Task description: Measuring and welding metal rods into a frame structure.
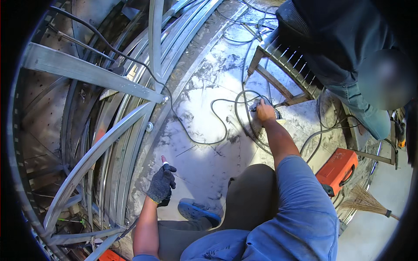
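Fingers (261, 102) of the bare R hand (266, 113) are down at smth dark (253, 107) on the floor (196, 167), next to the loose cable (205, 143); can't tell if they're closed on it tbh. Gloved L hand (161, 187) has one finger straight, rest loosely curled, nothing held AFAICT, near the metal frames (89, 71). Progress-wise: R hand's already there, dark thing's not lifted yet IMO, idk how much is left.
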The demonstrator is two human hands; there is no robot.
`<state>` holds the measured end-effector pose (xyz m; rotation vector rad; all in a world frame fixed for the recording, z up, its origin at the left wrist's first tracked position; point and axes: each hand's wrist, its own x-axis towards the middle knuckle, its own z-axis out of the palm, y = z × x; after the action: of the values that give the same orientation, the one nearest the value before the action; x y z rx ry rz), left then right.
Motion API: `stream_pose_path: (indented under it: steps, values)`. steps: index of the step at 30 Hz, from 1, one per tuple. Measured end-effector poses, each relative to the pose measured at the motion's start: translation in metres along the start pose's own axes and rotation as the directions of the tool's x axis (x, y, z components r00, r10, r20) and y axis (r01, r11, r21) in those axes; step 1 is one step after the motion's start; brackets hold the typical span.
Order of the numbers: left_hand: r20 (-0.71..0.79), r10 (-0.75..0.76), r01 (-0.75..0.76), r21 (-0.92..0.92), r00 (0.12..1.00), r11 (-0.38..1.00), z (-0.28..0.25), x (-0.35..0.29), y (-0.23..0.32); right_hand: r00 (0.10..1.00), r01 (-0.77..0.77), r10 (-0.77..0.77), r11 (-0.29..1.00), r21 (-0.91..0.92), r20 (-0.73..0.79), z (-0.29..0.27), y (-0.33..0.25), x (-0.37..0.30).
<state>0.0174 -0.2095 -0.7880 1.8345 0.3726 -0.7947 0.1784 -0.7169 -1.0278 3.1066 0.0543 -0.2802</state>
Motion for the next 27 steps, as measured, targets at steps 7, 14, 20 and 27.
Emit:
stream_pose_path:
  steps: [7, 14, 20, 27]
  values:
    - [-0.017, 0.017, -0.02, -0.186, 1.0, 0.982, 0.004, 0.004, -0.015, 1.0, -0.012, 0.012, 0.998, 0.066, 0.0, 0.01, 0.001, 0.0]
    - [-0.127, -0.068, 0.031, -0.271, 0.99, 0.962, -0.001, -0.003, 0.001, 0.975, 0.158, -0.081, 0.908, 0.388, -0.208, -0.08, -0.065, -0.004]
    - [0.012, -0.113, 0.098, -0.596, 0.994, 0.797, 0.005, 0.007, 0.029, 0.866, 0.487, -0.303, 0.693, 0.531, -0.398, -0.235, -0.148, -0.045]
    - [0.131, 0.146, -0.009, -0.716, 0.981, 0.699, 0.004, 0.008, 0.016, 0.809, 0.562, -0.473, 0.454, 0.691, -0.348, -0.304, -0.25, -0.099]
